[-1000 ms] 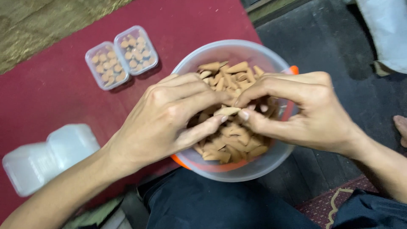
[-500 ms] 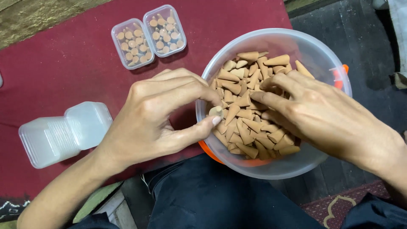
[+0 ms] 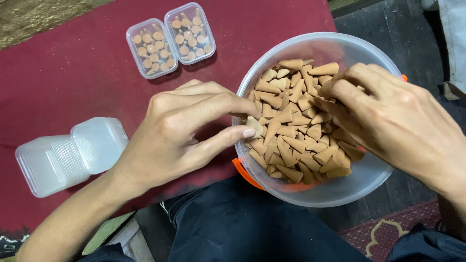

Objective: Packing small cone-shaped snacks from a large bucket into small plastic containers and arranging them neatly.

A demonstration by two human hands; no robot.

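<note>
Left hand (image 3: 179, 131) now drawn back to the rim of the clear bucket (image 3: 340, 189), thumb and forefinger pinching one tan cone (image 3: 253, 127). Right hand (image 3: 393, 121) shifted deeper over the cones (image 3: 291, 121), fingers curled among them, grasp not discernible. Filled trays (image 3: 170, 39) beyond on the red mat (image 3: 73, 82).

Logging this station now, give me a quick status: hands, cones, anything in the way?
Left hand pinching one cone at the bucket rim. Right hand among the cones. Filled twin box sits apart.
</note>
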